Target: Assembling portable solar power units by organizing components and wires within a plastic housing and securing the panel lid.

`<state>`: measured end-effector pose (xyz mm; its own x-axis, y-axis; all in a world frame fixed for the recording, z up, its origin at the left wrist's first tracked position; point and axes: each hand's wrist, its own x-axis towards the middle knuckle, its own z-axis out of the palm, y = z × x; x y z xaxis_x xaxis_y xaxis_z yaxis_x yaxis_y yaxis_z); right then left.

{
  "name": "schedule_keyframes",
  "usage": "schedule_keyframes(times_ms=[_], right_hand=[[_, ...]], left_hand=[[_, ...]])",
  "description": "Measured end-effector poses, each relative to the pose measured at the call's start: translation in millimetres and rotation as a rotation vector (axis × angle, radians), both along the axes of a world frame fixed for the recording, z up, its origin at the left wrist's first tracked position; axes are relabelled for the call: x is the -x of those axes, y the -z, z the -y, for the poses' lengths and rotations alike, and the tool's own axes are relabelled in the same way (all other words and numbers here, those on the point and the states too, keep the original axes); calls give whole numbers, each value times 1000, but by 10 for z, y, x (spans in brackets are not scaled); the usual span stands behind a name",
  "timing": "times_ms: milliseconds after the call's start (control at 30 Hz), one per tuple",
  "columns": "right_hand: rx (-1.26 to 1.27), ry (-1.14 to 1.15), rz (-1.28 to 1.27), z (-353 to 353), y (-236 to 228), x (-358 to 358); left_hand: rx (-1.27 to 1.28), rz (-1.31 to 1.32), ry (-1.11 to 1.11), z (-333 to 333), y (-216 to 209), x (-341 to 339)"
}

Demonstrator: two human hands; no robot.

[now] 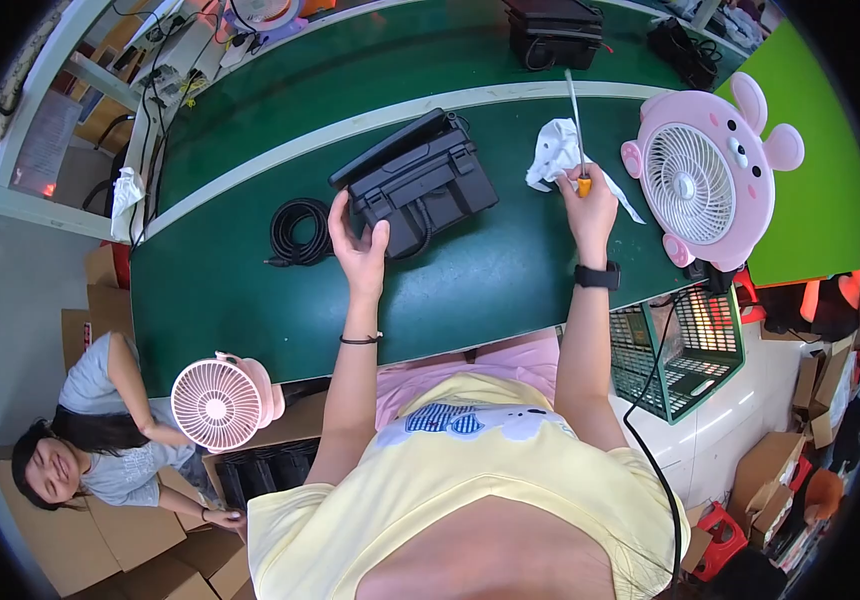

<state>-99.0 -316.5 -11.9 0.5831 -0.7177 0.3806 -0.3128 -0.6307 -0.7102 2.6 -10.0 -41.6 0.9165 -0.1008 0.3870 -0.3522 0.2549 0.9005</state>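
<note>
A black hard plastic case (450, 185) sits tilted on the green table, its lid standing partly raised at the far side. Fingers and thumb of my left hand (358, 255) curve around the case's near left corner, gripping it. A black cable runs down the front of the case. Farther right, my right hand (593, 212) is closed around the orange-yellow handle of a screwdriver (575, 115), whose long metal shaft points away from me. Beside it lies a crumpled white sheet (554, 152), partly behind my right fingers. A coiled black cable (300, 232) rests just left of my left hand.
A pink animal-shaped fan (690, 182) stands at the table's right end. Another pink fan (216, 404) is by the near left edge, close to a crouching person (130, 470). A green crate (685, 350) stands below right. Another black case (553, 35) lies at the back.
</note>
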Motion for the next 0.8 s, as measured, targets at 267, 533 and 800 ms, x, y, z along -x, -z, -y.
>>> schedule_keyframes(times_ms=[267,533,800], right_hand=[[-249,-483,288,-1005,-746,-159],[91,-483,142,-1427,-528,-528],[-2,-423,165,-1096,-571,-484]], left_hand=[[-16,24,-4,-8,4,-2],[-10,22,-9,3,-2,7],[-2,-23,-19,0,8,32]])
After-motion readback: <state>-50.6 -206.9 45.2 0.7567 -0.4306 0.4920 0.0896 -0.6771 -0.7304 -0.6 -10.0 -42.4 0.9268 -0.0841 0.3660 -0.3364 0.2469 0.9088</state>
